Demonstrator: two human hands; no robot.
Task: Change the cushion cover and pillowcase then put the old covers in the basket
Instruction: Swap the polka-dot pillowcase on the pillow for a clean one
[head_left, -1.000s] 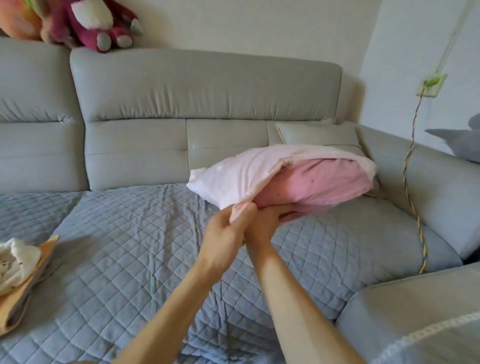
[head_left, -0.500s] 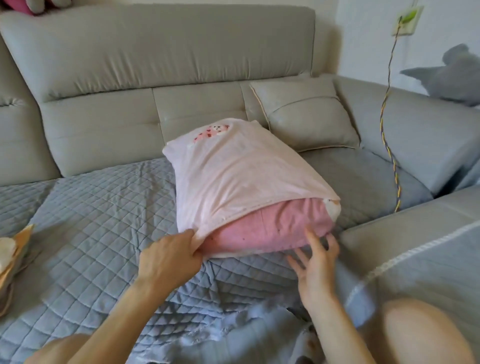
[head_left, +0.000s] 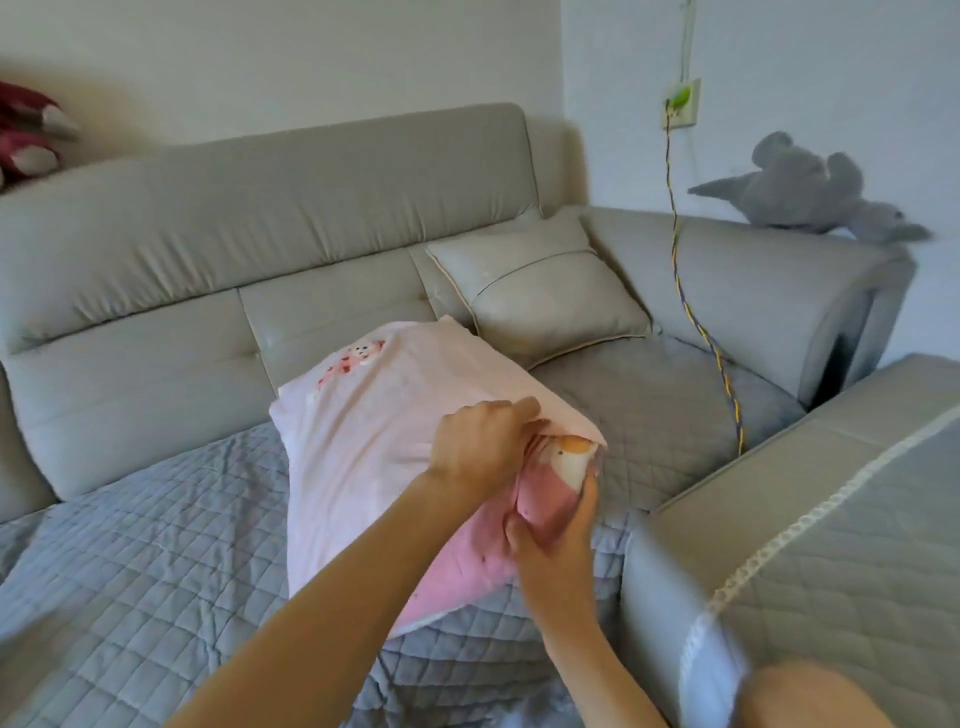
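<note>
Soft, light pillow (head_left: 457, 561) yields easily; left hand (head_left: 475, 449) pinches the pillowcase (head_left: 363, 441) hem, right hand (head_left: 558, 540) clasps the pillow corner. Grip cloth at the opening.

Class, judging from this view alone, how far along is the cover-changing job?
Looks done: the pale pink pillowcase covers most of the darker pink pillow. In hand: the left hand and right hand work at its open end. Left: the beige sofa cushion; no basket shows.

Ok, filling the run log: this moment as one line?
left hand: grips pillowcase edge | right hand: holds pillow | pillow partly exposed
</note>
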